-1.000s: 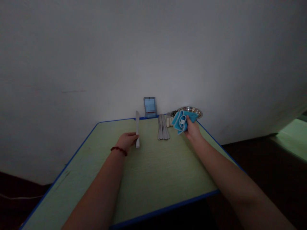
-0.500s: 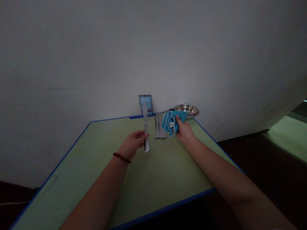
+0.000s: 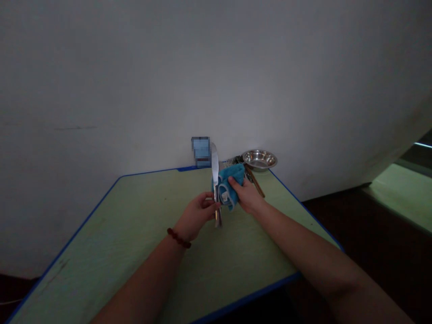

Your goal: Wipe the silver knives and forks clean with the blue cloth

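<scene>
My left hand (image 3: 200, 212) pinches the handle of a silver table knife (image 3: 215, 168), which stands nearly upright with its blade pointing up. Gathered in my right hand (image 3: 248, 194) is a folded blue cloth (image 3: 232, 173) with a pale edge and a small white label. The cloth is right beside the knife at its handle; whether it touches the metal I cannot tell. Behind the cloth lie several pieces of cutlery (image 3: 232, 160), mostly hidden, with fork tines showing. Brown handles (image 3: 257, 182) stick out to the right of the cloth.
A shiny steel bowl (image 3: 259, 158) sits at the table's back right corner. A blurred, pixelated blue rectangle (image 3: 201, 150) stands against the wall (image 3: 151, 81). The pale green table (image 3: 135, 211) has a blue edge. Another green surface (image 3: 401, 193) is at far right.
My right hand has brought the cloth left and down, beside the knife. The knife in my left hand has shifted slightly right and turned, and brown handles now show behind the cloth.
</scene>
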Demonstrator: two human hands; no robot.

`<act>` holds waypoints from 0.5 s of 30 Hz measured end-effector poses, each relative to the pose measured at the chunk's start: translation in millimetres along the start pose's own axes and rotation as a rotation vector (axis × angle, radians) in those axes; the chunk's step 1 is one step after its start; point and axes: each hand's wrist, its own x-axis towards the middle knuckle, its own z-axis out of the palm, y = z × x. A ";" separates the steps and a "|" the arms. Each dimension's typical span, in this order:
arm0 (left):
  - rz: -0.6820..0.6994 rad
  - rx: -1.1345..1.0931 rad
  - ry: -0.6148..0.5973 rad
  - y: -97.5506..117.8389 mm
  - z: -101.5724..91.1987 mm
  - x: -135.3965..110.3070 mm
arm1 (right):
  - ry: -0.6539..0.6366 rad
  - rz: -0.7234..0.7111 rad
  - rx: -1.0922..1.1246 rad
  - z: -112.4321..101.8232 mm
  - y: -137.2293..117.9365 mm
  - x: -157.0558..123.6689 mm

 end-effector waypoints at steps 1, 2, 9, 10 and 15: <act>0.000 -0.003 -0.006 -1.4 0.7 0.5 | 0.002 0.012 0.001 0.1 -0.4 -0.4; 0.002 -0.006 -0.010 -2.7 1.2 1.0 | 0.008 0.025 -0.003 0.0 -0.6 -0.6; 0.024 0.006 0.006 -4.6 3.0 1.9 | 0.010 0.065 -0.086 -2.8 1.3 -0.1; 0.027 0.006 0.002 -4.2 3.4 1.5 | 0.002 0.071 -0.093 -2.6 1.2 -0.5; 0.035 0.028 -0.021 -4.4 6.8 0.6 | -0.031 0.109 -0.074 0.8 -0.9 -4.1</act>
